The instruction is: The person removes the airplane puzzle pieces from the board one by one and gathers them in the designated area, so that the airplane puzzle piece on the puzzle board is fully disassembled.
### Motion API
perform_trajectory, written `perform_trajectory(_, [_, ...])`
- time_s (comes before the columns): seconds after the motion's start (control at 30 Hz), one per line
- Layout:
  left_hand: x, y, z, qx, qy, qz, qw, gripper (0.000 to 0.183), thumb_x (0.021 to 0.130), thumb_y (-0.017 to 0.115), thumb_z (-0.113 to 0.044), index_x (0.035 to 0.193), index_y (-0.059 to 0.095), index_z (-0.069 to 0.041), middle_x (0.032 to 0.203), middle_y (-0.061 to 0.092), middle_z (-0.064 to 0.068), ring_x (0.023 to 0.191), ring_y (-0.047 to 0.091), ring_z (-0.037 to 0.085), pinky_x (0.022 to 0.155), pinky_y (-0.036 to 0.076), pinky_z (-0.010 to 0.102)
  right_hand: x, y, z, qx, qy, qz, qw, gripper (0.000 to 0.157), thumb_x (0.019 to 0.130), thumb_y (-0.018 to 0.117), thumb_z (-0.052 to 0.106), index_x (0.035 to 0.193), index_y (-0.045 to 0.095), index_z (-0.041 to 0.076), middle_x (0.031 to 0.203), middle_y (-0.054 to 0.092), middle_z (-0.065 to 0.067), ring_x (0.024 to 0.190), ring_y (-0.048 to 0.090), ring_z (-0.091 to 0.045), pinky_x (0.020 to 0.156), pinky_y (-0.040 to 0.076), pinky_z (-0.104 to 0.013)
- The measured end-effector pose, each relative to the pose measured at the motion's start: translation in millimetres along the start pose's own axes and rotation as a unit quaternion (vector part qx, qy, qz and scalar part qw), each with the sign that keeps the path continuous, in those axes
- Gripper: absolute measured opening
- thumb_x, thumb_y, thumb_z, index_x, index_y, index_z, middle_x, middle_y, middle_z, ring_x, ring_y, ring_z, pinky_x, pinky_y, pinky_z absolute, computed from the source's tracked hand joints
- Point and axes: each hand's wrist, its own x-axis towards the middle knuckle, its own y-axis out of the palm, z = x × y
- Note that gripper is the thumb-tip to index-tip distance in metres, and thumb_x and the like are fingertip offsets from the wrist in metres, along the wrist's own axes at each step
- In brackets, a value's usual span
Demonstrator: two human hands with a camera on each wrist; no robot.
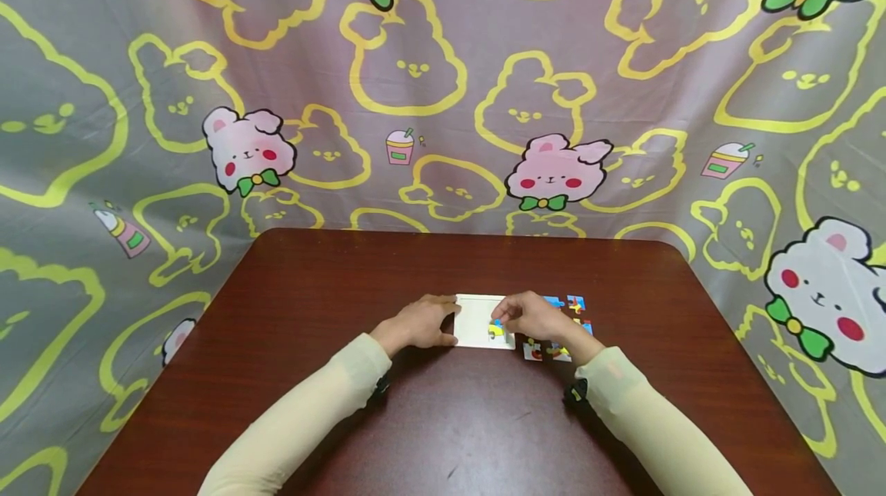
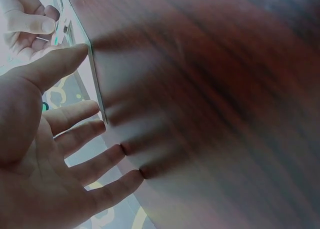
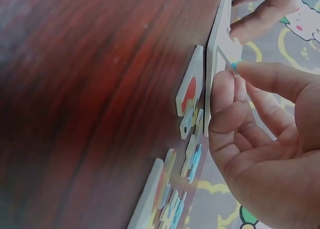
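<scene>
A white puzzle tray (image 1: 476,317) with a raised rim lies on the table between the two hands. My left hand (image 1: 421,321) is at the tray's left edge, its thumb near the front corner and its other fingers spread towards the back. In the left wrist view those fingers (image 2: 102,174) are fairly straight, tips down by the tray edge and tabletop. Over the tray's right half, my right hand (image 1: 531,315) pinches a yellow and blue puzzle piece (image 1: 495,330) between thumb and fingertips. The piece stands tilted in the right wrist view, mostly hidden by the fingers.
Several loose puzzle pieces (image 1: 576,304) lie on the brown table (image 1: 332,273) right of the tray, partly under the right forearm. In the right wrist view a piece with a red patch (image 3: 190,91) lies beside the tray. A patterned curtain (image 1: 443,134) hangs behind the table.
</scene>
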Motion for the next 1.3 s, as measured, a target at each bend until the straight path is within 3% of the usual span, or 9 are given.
perform_trajectory(0.5, [2.3, -1.2, 0.7, 0.001, 0.020, -0.009, 0.9998, 0.063, 0.089, 0.074, -0.039, 0.142, 0.056, -0.010, 0.155, 0.046, 0.009, 0.142, 0.044, 0.033, 0.117, 0.038, 0.041, -0.1, -5.0, -4.4, 0.033, 0.004, -0.015, 0.999, 0.017, 0.085, 0.071, 0.001, 0.101, 0.074, 0.006, 0.089, 0.073, -0.008, 0.078, 0.064, -0.015, 0.065, 0.051, -0.030])
perform_trajectory(0.67, [2.1, -0.8, 0.9, -0.001, 0.019, -0.003, 0.9998, 0.063, 0.090, 0.073, -0.039, 0.143, 0.055, -0.010, 0.156, 0.045, 0.008, 0.143, 0.043, 0.033, 0.117, 0.038, 0.042, -6.5, -11.3, -4.1, 0.066, 0.009, -0.009, 0.998, 0.021, 0.084, 0.069, -0.003, 0.104, 0.073, 0.001, 0.089, 0.072, -0.013, 0.070, 0.062, -0.020, 0.062, 0.052, -0.032])
perform_trajectory(0.83, [1.1, -1.2, 0.5, -0.001, 0.019, -0.003, 0.9998, 0.063, 0.090, 0.073, -0.039, 0.143, 0.055, -0.010, 0.156, 0.045, 0.007, 0.143, 0.043, 0.033, 0.116, 0.039, 0.042, -13.2, -18.8, -4.8, 0.066, 0.021, -0.011, 0.998, 0.018, 0.087, 0.068, 0.000, 0.105, 0.073, 0.002, 0.088, 0.070, -0.010, 0.069, 0.059, -0.020, 0.058, 0.050, -0.031])
perform_trajectory(1.3, [0.3, -1.6, 0.3, 0.001, 0.022, -0.008, 0.9997, 0.063, 0.089, 0.074, -0.039, 0.142, 0.056, -0.011, 0.155, 0.047, 0.008, 0.142, 0.045, 0.033, 0.116, 0.039, 0.042, -35.2, -44.2, -17.4, 0.060, 0.017, 0.003, 0.998, 0.019, 0.091, 0.068, 0.007, 0.109, 0.072, 0.002, 0.095, 0.070, -0.013, 0.079, 0.063, -0.022, 0.061, 0.051, -0.032])
